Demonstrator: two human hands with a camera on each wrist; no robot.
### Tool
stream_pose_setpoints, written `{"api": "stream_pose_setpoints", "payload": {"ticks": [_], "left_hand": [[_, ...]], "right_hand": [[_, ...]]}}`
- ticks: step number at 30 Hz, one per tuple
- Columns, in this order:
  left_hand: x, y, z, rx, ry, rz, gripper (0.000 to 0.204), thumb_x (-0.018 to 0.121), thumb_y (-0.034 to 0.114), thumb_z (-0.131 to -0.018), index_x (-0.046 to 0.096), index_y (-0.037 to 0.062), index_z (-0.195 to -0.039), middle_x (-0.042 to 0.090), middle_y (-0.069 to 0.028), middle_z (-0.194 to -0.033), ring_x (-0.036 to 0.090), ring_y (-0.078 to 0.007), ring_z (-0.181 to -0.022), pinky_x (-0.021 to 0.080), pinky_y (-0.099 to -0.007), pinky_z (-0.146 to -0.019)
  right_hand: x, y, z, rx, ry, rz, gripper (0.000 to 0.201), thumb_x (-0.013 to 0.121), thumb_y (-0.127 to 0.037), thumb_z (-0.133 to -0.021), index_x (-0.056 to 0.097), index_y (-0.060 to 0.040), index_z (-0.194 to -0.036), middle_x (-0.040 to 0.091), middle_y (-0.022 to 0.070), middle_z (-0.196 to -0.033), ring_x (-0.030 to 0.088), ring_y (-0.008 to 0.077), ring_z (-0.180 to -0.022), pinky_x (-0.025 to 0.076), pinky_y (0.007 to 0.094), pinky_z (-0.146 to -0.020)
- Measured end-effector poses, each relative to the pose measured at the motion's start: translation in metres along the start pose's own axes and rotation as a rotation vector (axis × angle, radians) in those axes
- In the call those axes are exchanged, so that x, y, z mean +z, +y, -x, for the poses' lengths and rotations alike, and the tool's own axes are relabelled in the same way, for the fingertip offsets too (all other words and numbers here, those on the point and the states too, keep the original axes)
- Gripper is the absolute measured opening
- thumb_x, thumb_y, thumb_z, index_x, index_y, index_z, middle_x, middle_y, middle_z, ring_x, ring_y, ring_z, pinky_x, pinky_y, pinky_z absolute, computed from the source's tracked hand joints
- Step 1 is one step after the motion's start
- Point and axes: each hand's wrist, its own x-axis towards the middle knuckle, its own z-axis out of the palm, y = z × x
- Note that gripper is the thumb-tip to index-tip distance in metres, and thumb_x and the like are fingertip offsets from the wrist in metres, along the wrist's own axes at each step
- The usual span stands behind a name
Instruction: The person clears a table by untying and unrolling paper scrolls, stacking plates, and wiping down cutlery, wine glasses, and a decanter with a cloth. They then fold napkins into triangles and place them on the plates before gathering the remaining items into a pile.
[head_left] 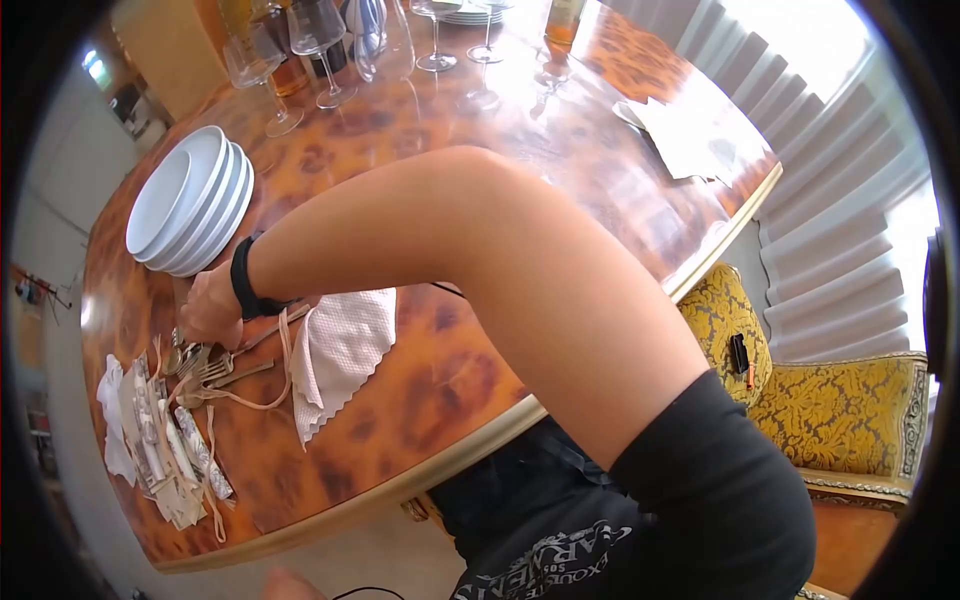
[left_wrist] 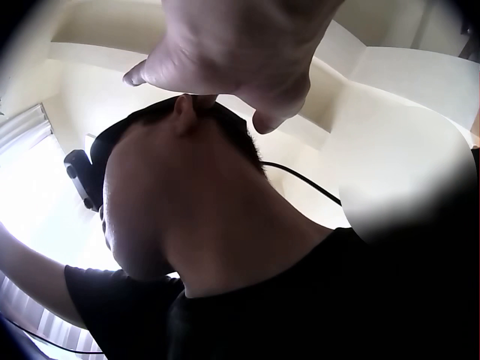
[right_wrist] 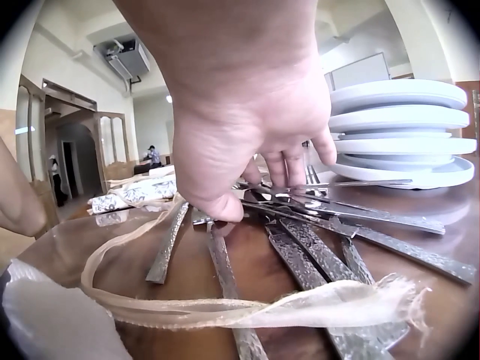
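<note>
My right hand [head_left: 212,305] reaches down into a loose pile of metal cutlery at the table's left side. Its thumb and fingers touch the pieces in the right wrist view, and I cannot tell whether they grip one. Several knives [right_wrist: 405,251] with hammered handles fan out beneath the hand. Among the pile lies a fork [head_left: 215,370]. A pale ribbon [right_wrist: 180,311] loops in front of the handles. My left hand [left_wrist: 240,52] is raised beside the head in the left wrist view, thumb and a finger spread apart, other fingers mostly hidden.
A stack of white plates [head_left: 232,205] stands just beyond the right hand. Patterned cutlery rolls [head_left: 150,430] and a pink cloth [head_left: 345,345] lie nearby. Stemmed glasses [head_left: 318,40] and bottles line the far side; papers [head_left: 685,140] lie at right. A yellow upholstered chair [head_left: 840,410] stands beside the table.
</note>
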Motion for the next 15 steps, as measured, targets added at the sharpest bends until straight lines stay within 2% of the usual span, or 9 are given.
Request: {"api": "stream_pose_setpoints", "payload": {"ticks": [1, 7, 15], "left_hand": [[0.0, 0.003, 0.005, 0.006, 0.008, -0.001, 0.046, 0.065, 0.023, -0.081, 0.062, -0.0064, -0.117, 0.058, -0.0365, -0.116, 0.055, -0.0473, -0.113, 0.046, -0.0463, -0.092], [-0.02, 0.051, 0.037, 0.352, 0.4, 0.158, 0.044, 0.064, 0.025, -0.084, 0.062, -0.003, -0.118, 0.057, -0.0335, -0.12, 0.053, -0.0456, -0.116, 0.044, -0.0479, -0.095], [-0.039, 0.083, 0.071, 0.776, 0.87, 0.385, 0.043, 0.063, 0.027, -0.087, 0.061, 0.0014, -0.121, 0.055, -0.0296, -0.124, 0.051, -0.0432, -0.12, 0.043, -0.05, -0.098]], "right_hand": [[0.001, 0.001, -0.001, -0.004, 0.008, -0.005, 0.044, 0.072, -0.029, -0.073, 0.069, -0.0035, -0.108, 0.068, 0.0173, -0.108, 0.066, 0.0363, -0.102, 0.054, 0.0454, -0.082], [0.005, -0.012, 0.0, 0.089, 0.014, 0.107, 0.036, 0.071, -0.026, -0.074, 0.07, -0.0067, -0.105, 0.067, 0.0143, -0.112, 0.066, 0.0309, -0.106, 0.054, 0.0442, -0.08], [0.003, -0.015, 0.008, 0.076, 0.022, 0.162, 0.037, 0.072, -0.03, -0.076, 0.069, -0.0084, -0.106, 0.066, 0.0128, -0.113, 0.065, 0.0299, -0.106, 0.054, 0.044, -0.08]]}}
